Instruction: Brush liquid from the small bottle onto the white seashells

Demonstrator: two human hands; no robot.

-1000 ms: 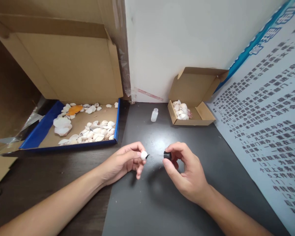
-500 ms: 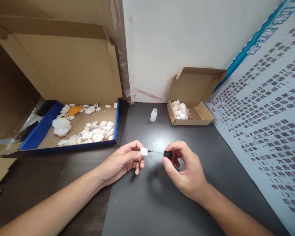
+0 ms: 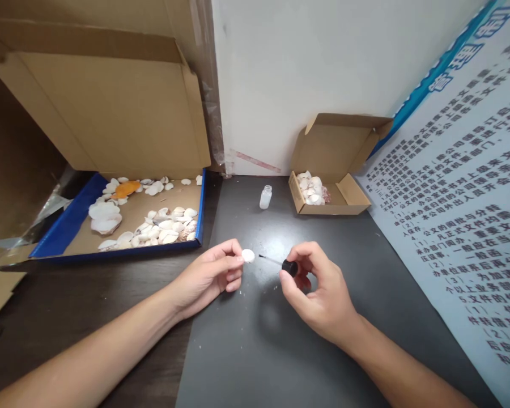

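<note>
Between its thumb and fingers, my left hand [image 3: 215, 276] pinches a small white shell [image 3: 248, 256] by its edge. My right hand [image 3: 321, 286] grips the black cap of a brush applicator [image 3: 289, 267]. A thin stem runs from the cap toward the left and ends in a dark brush tip, a short gap away from the shell. Farther back on the grey mat stands an uncapped small glass bottle [image 3: 266, 197] holding whitish liquid.
At the left lies an open blue-edged cardboard box [image 3: 181, 198] with many white shells and an orange one. A smaller open box [image 3: 352, 192] with shells stands back right. A printed sheet [image 3: 459, 187] borders the right; a white wall [image 3: 280, 85] rises behind.
The brush tip was at the shell and is now apart from it. The shell has tilted to show its broad face, and my left fingers have curled in.
</note>
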